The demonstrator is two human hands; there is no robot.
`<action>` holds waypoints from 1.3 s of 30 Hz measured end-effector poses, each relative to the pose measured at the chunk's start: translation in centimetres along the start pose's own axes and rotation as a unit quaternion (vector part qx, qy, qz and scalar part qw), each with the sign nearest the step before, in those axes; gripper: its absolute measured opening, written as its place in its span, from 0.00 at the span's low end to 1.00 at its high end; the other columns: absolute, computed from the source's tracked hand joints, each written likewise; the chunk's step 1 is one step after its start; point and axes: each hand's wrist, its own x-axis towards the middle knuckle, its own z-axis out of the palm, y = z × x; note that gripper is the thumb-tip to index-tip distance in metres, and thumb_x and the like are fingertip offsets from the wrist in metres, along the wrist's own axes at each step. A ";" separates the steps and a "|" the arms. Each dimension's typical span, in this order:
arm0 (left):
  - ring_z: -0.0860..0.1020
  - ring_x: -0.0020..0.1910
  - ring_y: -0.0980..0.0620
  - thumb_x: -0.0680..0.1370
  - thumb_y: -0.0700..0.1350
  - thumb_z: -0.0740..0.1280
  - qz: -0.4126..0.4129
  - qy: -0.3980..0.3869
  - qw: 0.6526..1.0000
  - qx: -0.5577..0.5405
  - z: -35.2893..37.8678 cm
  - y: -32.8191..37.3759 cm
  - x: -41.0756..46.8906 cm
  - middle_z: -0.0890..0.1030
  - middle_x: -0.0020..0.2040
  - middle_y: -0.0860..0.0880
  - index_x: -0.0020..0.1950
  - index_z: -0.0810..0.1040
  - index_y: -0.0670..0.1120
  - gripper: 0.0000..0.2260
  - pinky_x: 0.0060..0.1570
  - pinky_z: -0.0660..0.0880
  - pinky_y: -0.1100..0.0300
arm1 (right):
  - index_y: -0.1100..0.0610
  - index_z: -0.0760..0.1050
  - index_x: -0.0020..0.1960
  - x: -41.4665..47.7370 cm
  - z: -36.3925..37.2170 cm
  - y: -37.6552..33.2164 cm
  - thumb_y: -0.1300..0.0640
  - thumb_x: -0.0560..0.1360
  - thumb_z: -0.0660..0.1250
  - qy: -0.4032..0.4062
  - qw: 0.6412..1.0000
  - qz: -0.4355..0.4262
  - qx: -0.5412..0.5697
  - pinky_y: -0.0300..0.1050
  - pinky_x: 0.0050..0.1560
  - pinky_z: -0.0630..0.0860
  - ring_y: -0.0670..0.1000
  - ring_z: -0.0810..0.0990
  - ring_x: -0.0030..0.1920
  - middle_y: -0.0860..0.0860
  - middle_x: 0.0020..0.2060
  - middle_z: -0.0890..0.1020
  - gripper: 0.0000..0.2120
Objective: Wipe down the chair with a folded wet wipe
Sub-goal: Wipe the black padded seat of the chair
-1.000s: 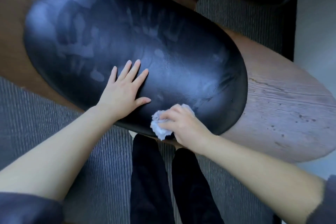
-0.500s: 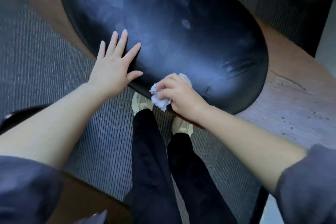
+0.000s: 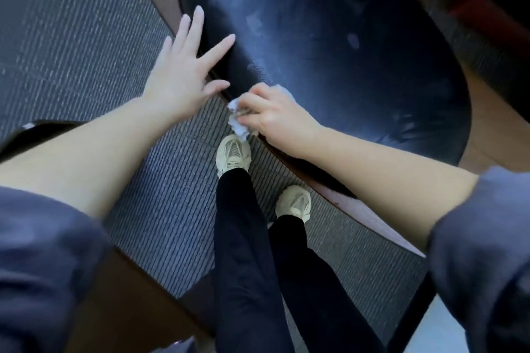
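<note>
**Status, L to R.** We found the L hand point(image 3: 183, 77) flat w/ fingers straight and spread, gripping nothing. Its fingertips rested on the left rim of the chair seat point(image 3: 358, 71); we took this as bracing only. Just right of it, the wet wipe point(image 3: 237, 120) sat at the near rim of the seat. It was bunched more than neatly folded, w/ part hanging off the edge. The R hand point(image 3: 276, 116) had its fingers curled round the wipe and pinched it against that rim.

We judged the job as mid-task, w/ wiping at the near edge. Further right and up, the black seat showed pale streaks and smudges over much of its top. We could not tell whether these were damp wipe tracks or marks yet to clean. The far-right part looked darker, w/ fewer streaks. We judged that the wood frame point(image 3: 487, 129) beside the seat remained to do. No legs were in view, so no status is given for them.

**Qty, L to R.**
- carpet point(image 3: 71, 37): 1
- sleeves point(image 3: 43, 252): 2, one per arm
- hands: 2
- wet wipe: 1
- shoes point(image 3: 233, 155): 2, on the carpet below the wipe
- chair seat: 1
</note>
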 end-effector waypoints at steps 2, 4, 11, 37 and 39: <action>0.45 0.79 0.38 0.80 0.55 0.62 0.003 0.005 1.000 -0.005 0.0 -0.1 -0.1 0.42 0.80 0.39 0.80 0.54 0.55 0.30 0.74 0.52 0.38 | 0.56 0.82 0.41 2.1 0.7 -0.4 0.62 0.71 0.68 0.013 0.999 0.008 -0.036 0.46 0.37 0.63 0.58 0.79 0.45 0.51 0.47 0.82 0.05; 0.46 0.79 0.38 0.80 0.55 0.62 -0.003 0.008 1.000 -0.012 -0.1 0.5 -0.4 0.43 0.80 0.38 0.80 0.55 0.54 0.30 0.74 0.52 0.38 | 0.55 0.82 0.40 1.0 0.4 -0.7 0.61 0.73 0.66 0.023 0.999 0.005 -0.039 0.46 0.40 0.58 0.58 0.79 0.46 0.51 0.48 0.83 0.07; 0.44 0.79 0.38 0.80 0.59 0.60 0.001 -0.049 0.999 0.020 0.1 6.7 -2.5 0.41 0.79 0.36 0.80 0.52 0.54 0.31 0.74 0.51 0.39 | 0.51 0.81 0.40 -13.8 -3.2 -1.9 0.57 0.78 0.57 -0.150 0.986 0.003 0.077 0.45 0.47 0.60 0.51 0.70 0.52 0.46 0.53 0.80 0.15; 0.34 0.77 0.39 0.79 0.67 0.43 0.107 -0.205 0.966 0.115 2.6 20.8 8.1 0.32 0.78 0.43 0.79 0.34 0.52 0.35 0.72 0.41 0.32 | 0.48 0.81 0.59 -19.8 -9.7 19.8 0.65 0.74 0.57 0.102 0.763 0.637 0.035 0.49 0.60 0.69 0.56 0.73 0.60 0.47 0.60 0.79 0.22; 0.33 0.77 0.38 0.79 0.67 0.42 0.104 -0.211 0.965 0.118 2.7 20.8 8.1 0.31 0.78 0.42 0.78 0.33 0.51 0.35 0.71 0.40 0.31 | 0.52 0.81 0.59 -19.8 -9.3 19.6 0.61 0.72 0.56 0.067 0.767 0.633 0.076 0.51 0.60 0.72 0.59 0.74 0.59 0.52 0.58 0.80 0.21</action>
